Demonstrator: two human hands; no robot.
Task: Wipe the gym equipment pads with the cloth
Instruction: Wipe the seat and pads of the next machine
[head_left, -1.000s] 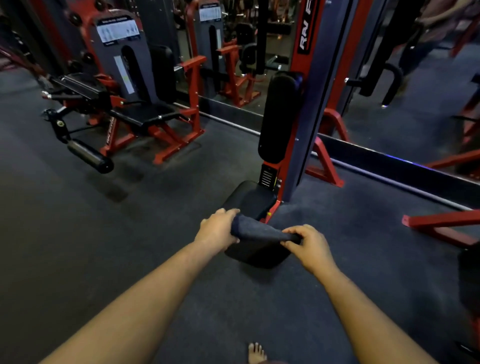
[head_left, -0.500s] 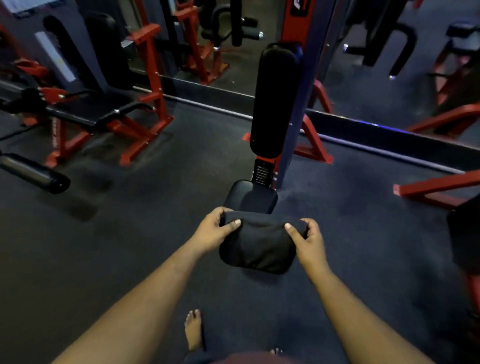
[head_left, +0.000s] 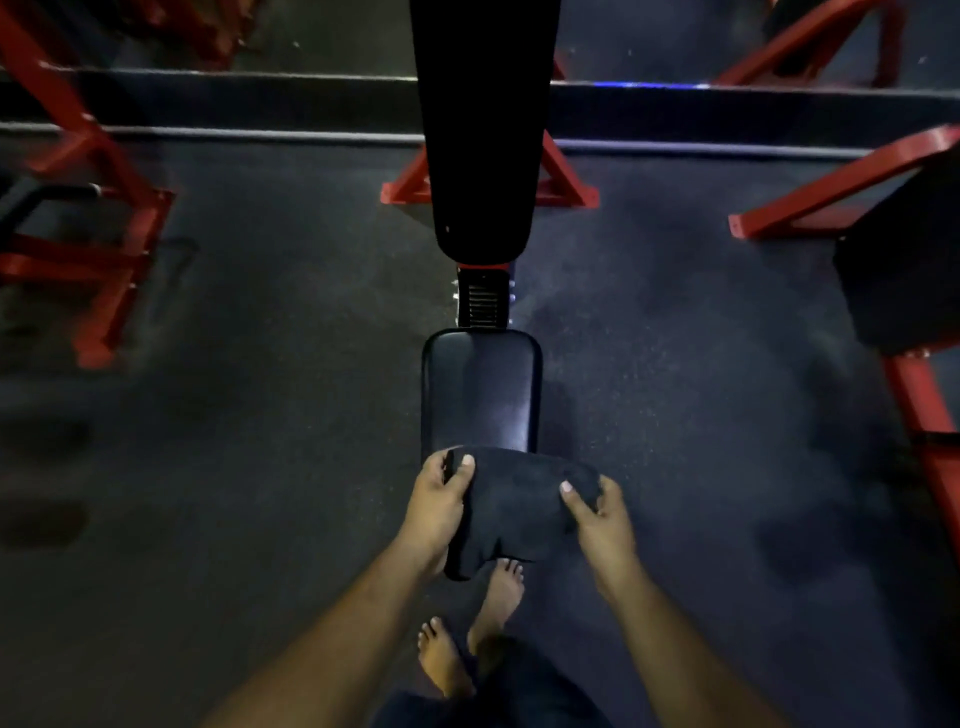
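Note:
A dark cloth (head_left: 514, 506) is spread between both hands over the near end of a black seat pad (head_left: 480, 389). My left hand (head_left: 439, 501) grips the cloth's left edge, thumb on top. My right hand (head_left: 597, 512) grips its right edge the same way. The cloth's lower part hangs down over the pad's front edge and hides it. A tall black back pad (head_left: 480, 130) rises behind the seat, joined by a red and black bracket (head_left: 483, 296).
Red machine frames stand at the left (head_left: 93, 208) and right (head_left: 831, 187). Another black pad (head_left: 904, 270) sits at the right edge. My bare feet (head_left: 467, 634) stand on the dark rubber floor just below the cloth. A mirror base strip (head_left: 234, 104) runs across the back.
I have stepped closer and the view has tilted down. The cloth went from bunched to spread out and now drapes over the seat pad's near end, still held by both hands.

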